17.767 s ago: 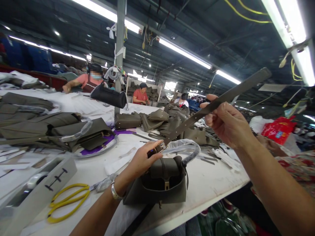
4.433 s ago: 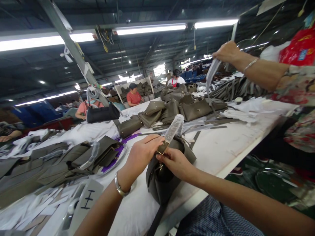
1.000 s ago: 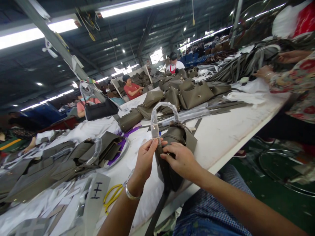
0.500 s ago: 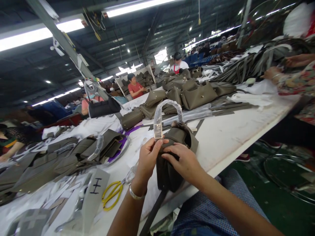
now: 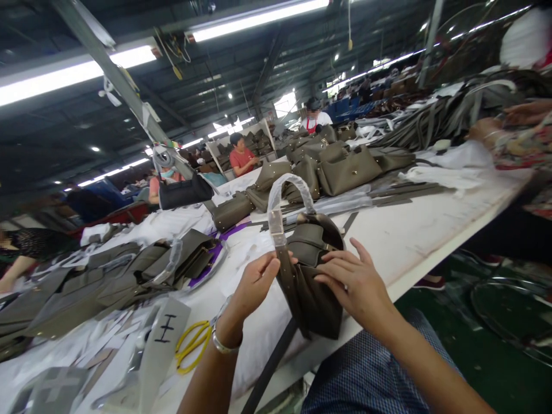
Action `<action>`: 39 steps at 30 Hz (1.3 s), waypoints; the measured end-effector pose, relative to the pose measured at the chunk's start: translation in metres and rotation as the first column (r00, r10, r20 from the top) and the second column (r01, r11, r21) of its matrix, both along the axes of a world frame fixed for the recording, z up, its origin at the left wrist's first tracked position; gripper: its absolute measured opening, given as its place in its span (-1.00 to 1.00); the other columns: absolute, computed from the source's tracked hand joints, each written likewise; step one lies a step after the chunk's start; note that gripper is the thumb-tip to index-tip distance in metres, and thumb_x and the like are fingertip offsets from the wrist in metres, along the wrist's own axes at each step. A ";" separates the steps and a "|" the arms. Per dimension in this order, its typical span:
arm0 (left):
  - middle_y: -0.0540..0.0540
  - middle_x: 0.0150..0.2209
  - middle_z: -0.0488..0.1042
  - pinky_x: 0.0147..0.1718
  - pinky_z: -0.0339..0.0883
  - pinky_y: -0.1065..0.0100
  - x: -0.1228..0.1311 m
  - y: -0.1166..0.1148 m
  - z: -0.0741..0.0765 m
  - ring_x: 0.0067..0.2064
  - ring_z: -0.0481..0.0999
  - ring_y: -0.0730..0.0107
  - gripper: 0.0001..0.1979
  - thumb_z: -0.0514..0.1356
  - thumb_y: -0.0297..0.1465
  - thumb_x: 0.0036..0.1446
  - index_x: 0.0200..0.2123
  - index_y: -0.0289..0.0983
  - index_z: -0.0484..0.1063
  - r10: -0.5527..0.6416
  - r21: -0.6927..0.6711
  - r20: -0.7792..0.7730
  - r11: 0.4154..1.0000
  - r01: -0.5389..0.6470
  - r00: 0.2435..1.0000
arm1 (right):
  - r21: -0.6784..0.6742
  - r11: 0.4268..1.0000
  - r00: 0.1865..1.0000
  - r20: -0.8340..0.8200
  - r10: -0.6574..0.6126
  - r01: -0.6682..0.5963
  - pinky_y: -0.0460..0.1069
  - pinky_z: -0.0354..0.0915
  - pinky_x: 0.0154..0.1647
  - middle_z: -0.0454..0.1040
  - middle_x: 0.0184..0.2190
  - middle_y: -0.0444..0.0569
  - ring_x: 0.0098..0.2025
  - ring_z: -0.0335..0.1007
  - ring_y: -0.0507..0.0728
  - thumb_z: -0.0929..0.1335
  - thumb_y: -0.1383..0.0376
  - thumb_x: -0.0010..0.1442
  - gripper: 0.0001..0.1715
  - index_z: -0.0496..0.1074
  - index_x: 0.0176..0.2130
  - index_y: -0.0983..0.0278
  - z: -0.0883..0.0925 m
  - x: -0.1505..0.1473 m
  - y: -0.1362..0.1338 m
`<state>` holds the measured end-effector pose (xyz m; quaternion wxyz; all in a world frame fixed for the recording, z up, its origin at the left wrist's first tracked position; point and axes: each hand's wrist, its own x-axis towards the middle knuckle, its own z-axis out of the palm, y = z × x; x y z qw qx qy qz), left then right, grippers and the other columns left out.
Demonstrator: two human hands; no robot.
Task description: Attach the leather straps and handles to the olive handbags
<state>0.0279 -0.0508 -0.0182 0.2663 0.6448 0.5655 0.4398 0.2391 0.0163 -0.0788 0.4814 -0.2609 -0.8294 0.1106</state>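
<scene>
An olive-brown handbag (image 5: 317,305) stands at the table edge in front of me, its top partly open. Its arched handle (image 5: 291,179) is wrapped in clear plastic and rises above the opening, with a metal buckle at its near end. My left hand (image 5: 252,284) pinches the bag's strap tab just below that buckle, at the left side. Against the bag's right side rests my right hand (image 5: 356,282), its fingers stretched out and apart, gripping nothing. A dark strap (image 5: 271,365) hangs from the bag towards me.
Yellow-handled scissors (image 5: 192,347) lie left of my forearm. Several flat olive bag pieces (image 5: 125,276) cover the left of the white table (image 5: 414,236). More finished-looking bags (image 5: 349,167) are heaped at the back. A co-worker's hands (image 5: 487,129) are at the far right.
My right hand has moved away from the left one and its fingers have spread. The bag has turned, showing more of its side and flap. The left hand remains by the buckle.
</scene>
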 end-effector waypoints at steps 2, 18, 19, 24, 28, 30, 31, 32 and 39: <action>-0.19 0.02 0.56 0.09 0.30 0.22 0.004 0.005 0.004 0.05 0.51 0.14 -0.58 0.06 -0.14 0.32 -0.03 -0.29 0.55 -0.072 -0.014 -0.015 0.997 0.072 0.997 | 0.001 0.999 0.999 0.000 -0.044 0.044 0.32 -0.17 0.35 0.63 -0.28 -0.10 -0.04 0.48 0.18 0.37 0.25 0.28 -0.89 0.54 -0.22 0.15 -0.001 0.009 0.008; -0.15 -0.11 0.62 0.01 0.35 0.26 0.058 0.028 0.002 -0.07 0.56 0.22 -0.70 0.20 -0.24 0.25 -0.09 -0.30 0.58 0.048 0.064 0.227 0.996 -0.064 0.973 | -0.160 0.983 0.990 -0.097 -0.105 0.089 0.27 0.00 0.28 0.61 -0.18 -0.07 -0.08 0.49 0.19 0.38 0.25 0.27 -0.92 0.50 -0.22 0.20 0.004 -0.008 -0.016; -0.15 -0.11 0.62 0.01 0.35 0.26 0.058 0.028 0.000 -0.07 0.56 0.23 -0.71 0.19 -0.25 0.25 -0.10 -0.30 0.59 0.048 0.069 0.218 0.996 -0.064 0.975 | -0.155 0.986 0.990 -0.117 -0.079 0.060 0.26 -0.01 0.28 0.61 -0.22 -0.10 -0.11 0.50 0.16 0.37 0.27 0.28 -0.93 0.49 -0.25 0.20 0.002 -0.009 -0.014; -0.16 -0.10 0.61 0.02 0.35 0.25 0.059 0.022 -0.011 -0.06 0.56 0.21 -0.72 0.20 -0.26 0.24 -0.10 -0.29 0.59 0.012 0.042 0.170 0.999 -0.020 0.985 | -0.116 0.992 0.969 -0.238 -0.072 0.045 0.24 0.01 0.28 0.62 -0.22 -0.11 -0.13 0.52 0.13 0.38 0.30 0.28 -0.94 0.50 -0.26 0.19 -0.006 -0.013 -0.010; -0.15 -0.01 0.57 0.08 0.30 0.23 0.055 0.016 -0.025 0.04 0.51 0.19 -0.71 0.23 -0.29 0.22 -0.03 -0.25 0.56 0.026 0.043 0.105 0.999 -0.030 0.994 | -0.129 0.990 0.962 -0.256 -0.092 0.060 0.23 0.02 0.28 0.62 -0.21 -0.12 -0.13 0.53 0.12 0.38 0.32 0.28 -0.92 0.52 -0.27 0.19 -0.008 -0.015 -0.008; -0.14 0.02 0.55 0.11 0.28 0.23 0.052 0.014 -0.029 0.06 0.49 0.21 -0.71 0.21 -0.29 0.24 -0.01 -0.24 0.54 0.033 0.063 0.078 0.997 -0.038 0.996 | -0.136 0.990 0.973 -0.224 -0.064 0.034 0.25 -0.04 0.31 0.62 -0.21 -0.14 -0.12 0.53 0.12 0.38 0.32 0.27 -0.93 0.52 -0.25 0.17 -0.006 -0.014 -0.007; -0.14 0.03 0.55 0.11 0.27 0.23 0.050 0.014 -0.030 0.06 0.49 0.21 -0.71 0.20 -0.30 0.25 -0.01 -0.24 0.53 0.031 0.072 0.058 0.997 -0.035 0.998 | -0.140 0.990 0.978 -0.201 -0.053 0.025 0.26 -0.07 0.32 0.62 -0.20 -0.15 -0.10 0.52 0.12 0.39 0.31 0.26 -0.94 0.52 -0.24 0.17 -0.005 -0.013 -0.007; -0.13 0.03 0.55 0.10 0.27 0.24 0.048 0.014 -0.030 0.06 0.49 0.22 -0.72 0.19 -0.30 0.26 -0.01 -0.24 0.53 0.028 0.081 0.033 0.996 -0.030 0.999 | -0.143 0.989 0.983 -0.179 -0.051 0.025 0.27 -0.10 0.33 0.62 -0.17 -0.15 -0.08 0.51 0.14 0.41 0.29 0.25 -0.94 0.52 -0.22 0.16 -0.005 -0.010 -0.007; -0.11 -0.01 0.56 0.03 0.30 0.26 0.034 0.020 -0.024 -0.01 0.51 0.22 -0.70 0.13 -0.30 0.30 0.03 -0.24 0.50 -0.038 0.067 -0.129 0.997 0.047 0.991 | -0.183 0.973 0.971 -0.170 -0.171 0.139 0.34 -0.03 0.29 0.55 -0.01 -0.04 0.17 0.33 0.26 0.39 0.26 0.25 -0.82 0.51 -0.11 0.15 -0.022 0.014 -0.013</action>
